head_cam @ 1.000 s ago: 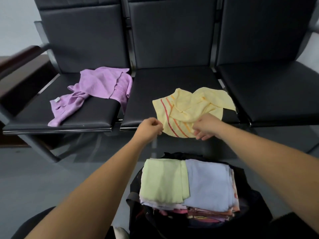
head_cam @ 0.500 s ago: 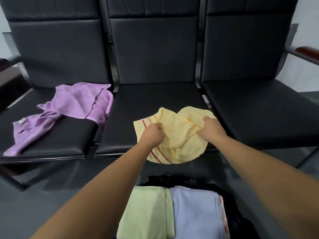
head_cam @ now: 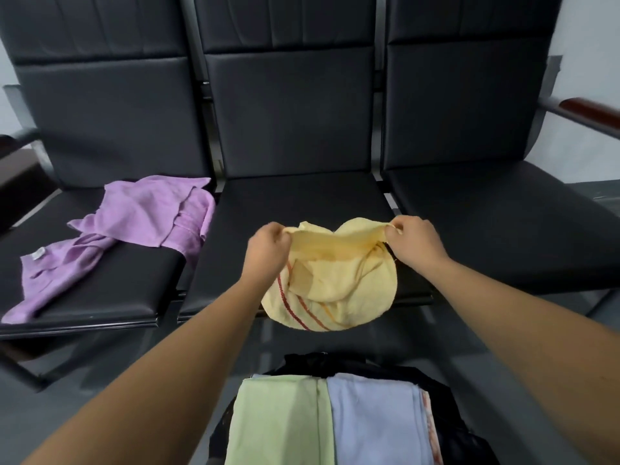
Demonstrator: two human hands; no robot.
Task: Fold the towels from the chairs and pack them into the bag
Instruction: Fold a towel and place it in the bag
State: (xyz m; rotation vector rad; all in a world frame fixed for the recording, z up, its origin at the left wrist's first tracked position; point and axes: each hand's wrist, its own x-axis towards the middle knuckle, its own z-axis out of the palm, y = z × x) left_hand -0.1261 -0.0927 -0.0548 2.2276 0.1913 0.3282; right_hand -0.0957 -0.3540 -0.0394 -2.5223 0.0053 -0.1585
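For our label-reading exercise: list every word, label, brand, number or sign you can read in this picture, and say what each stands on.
No text here can be read.
The small white tag on the crumpled purple cloth towel: too small and blurred to read.

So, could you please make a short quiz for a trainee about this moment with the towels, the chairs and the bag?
1. True or false: the left hand and the right hand both grip the yellow towel.
2. On which seat does the purple towel lie? A. left B. middle C. right
3. Name the two towel colours showing on top in the bag.
Key: 1. True. 2. A, the left seat. 3. A green towel and a blue towel.
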